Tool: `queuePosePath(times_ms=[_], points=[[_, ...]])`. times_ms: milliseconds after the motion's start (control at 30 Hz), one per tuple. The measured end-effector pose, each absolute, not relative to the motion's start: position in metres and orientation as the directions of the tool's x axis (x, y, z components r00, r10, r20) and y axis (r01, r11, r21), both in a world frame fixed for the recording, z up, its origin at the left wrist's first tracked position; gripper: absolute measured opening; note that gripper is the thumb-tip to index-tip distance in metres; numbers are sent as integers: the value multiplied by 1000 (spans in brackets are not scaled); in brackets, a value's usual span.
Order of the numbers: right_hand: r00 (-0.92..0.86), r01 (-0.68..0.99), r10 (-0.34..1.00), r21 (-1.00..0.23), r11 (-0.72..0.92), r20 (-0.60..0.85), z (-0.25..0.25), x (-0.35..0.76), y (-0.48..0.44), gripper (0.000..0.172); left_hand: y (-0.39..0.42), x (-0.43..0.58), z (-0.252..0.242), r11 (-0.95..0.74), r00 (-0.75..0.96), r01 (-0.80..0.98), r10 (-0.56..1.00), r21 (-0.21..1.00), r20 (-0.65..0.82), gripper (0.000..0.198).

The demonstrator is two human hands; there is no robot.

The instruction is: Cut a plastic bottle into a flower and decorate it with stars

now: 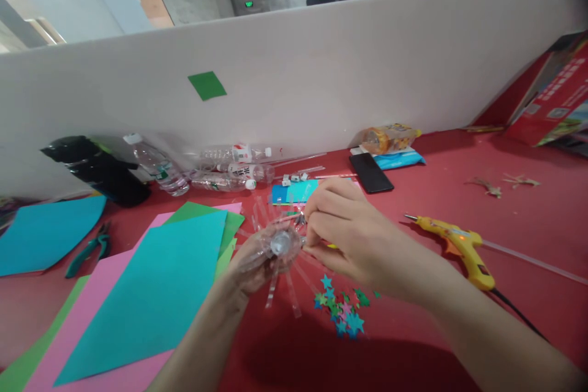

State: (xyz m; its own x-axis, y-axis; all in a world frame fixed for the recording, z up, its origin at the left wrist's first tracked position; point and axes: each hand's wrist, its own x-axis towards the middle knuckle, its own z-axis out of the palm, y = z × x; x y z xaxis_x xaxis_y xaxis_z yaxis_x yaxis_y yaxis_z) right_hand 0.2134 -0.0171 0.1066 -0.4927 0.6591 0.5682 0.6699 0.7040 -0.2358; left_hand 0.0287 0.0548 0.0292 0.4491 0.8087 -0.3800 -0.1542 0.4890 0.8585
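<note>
My left hand (257,260) is closed around a clear plastic bottle cut into strips (281,244), whose round end faces me. Its narrow strips fan outward like rays. At the right side of this piece, my right hand (337,226) pinches what looks like one of the strips; the fingers partly hide it. Just below my hands, small paper stars (343,312) in blue, green and pink lie in a loose heap on the red table (395,343). Behind my right hand is a set of blue paper pieces (289,193), partly covered.
Coloured paper sheets (151,294) and green-handled pliers (92,250) lie left. Plastic bottles (225,180) and a black bottle (98,171) line the white partition (294,73). A phone (371,173) lies behind; a yellow glue gun (454,245) with a cord is right.
</note>
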Motion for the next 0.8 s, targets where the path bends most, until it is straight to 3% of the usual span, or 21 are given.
queuePosePath(times_ms=[400,667,800], points=[[-532,633,700,-325,703,477,116,218,-22,21,55,22,23,543,503,-192,770,818,-393,19],[-539,664,561,-94,742,628,109,210,-21,29,53,23,23,508,538,-197,771,839,-341,22],[-490,641,534,-130,756,690,108,203,-26,33,44,27,38,476,541,-240,789,846,-291,29]])
